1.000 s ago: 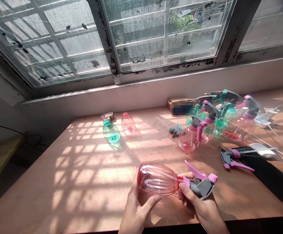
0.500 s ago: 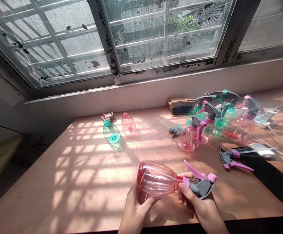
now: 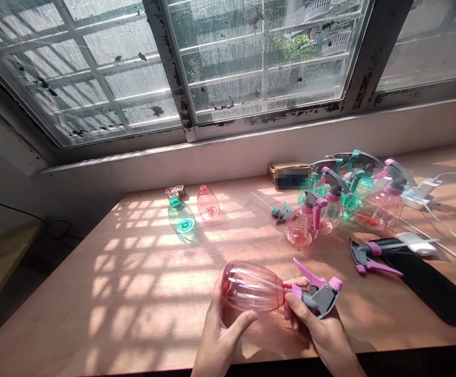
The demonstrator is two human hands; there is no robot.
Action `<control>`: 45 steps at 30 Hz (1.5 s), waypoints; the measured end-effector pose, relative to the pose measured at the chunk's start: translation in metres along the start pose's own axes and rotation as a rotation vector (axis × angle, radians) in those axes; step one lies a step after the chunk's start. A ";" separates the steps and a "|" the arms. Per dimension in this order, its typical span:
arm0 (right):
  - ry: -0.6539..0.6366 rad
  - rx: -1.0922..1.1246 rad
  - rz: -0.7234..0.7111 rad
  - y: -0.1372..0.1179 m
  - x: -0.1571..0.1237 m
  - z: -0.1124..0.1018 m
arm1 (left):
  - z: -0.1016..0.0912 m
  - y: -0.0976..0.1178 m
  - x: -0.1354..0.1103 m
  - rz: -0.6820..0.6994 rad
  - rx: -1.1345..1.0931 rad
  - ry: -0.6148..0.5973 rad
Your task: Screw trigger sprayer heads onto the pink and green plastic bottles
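A clear pink spray bottle [image 3: 251, 287] lies on its side in the air above the front of the table, its base to the left. Around that base my left hand [image 3: 222, 324] is closed, the thumb beneath the body. At the neck my right hand [image 3: 310, 319] pinches the pink collar of the grey-and-pink spray head [image 3: 322, 298], which sits at the bottle's mouth; its pink trigger points up and left. Whether the collar is fully screwed on I cannot tell. Part of the right fingers is hidden behind the neck.
Several assembled pink and green spray bottles [image 3: 301, 230] stand at the right. Loose spray heads are a pink one [image 3: 369, 254] on a black pad [image 3: 432, 293] and a green one [image 3: 282, 212]. Headless green [image 3: 181, 220] and pink [image 3: 208, 203] bottles stand back left. A cardboard box [image 3: 291, 176] lies by the wall.
The view has shifted slightly. My left thumb has lifted a little against the bottle, while both hands keep nearly the same hold on the bottle and spray head.
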State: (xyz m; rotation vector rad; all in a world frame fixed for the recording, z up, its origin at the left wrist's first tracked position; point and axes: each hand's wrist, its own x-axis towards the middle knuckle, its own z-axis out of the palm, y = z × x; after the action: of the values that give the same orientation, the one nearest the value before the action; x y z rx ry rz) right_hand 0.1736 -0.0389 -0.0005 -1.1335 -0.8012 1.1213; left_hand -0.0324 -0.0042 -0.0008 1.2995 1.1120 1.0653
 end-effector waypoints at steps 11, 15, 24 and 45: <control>0.026 0.011 -0.006 0.001 0.000 0.001 | 0.004 0.009 -0.002 -0.030 -0.046 -0.005; 0.040 0.002 0.002 0.001 0.000 0.001 | 0.005 0.007 -0.002 -0.004 -0.018 0.014; 0.016 -0.005 -0.012 0.000 0.001 0.000 | 0.004 0.005 -0.002 0.013 -0.010 0.006; 0.027 0.015 0.005 0.001 -0.001 0.001 | 0.005 -0.002 0.003 0.019 -0.101 -0.002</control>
State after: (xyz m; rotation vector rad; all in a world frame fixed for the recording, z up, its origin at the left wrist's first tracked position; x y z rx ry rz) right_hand 0.1724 -0.0398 -0.0015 -1.1366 -0.7681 1.1116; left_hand -0.0271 -0.0019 -0.0028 1.2329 1.0328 1.1194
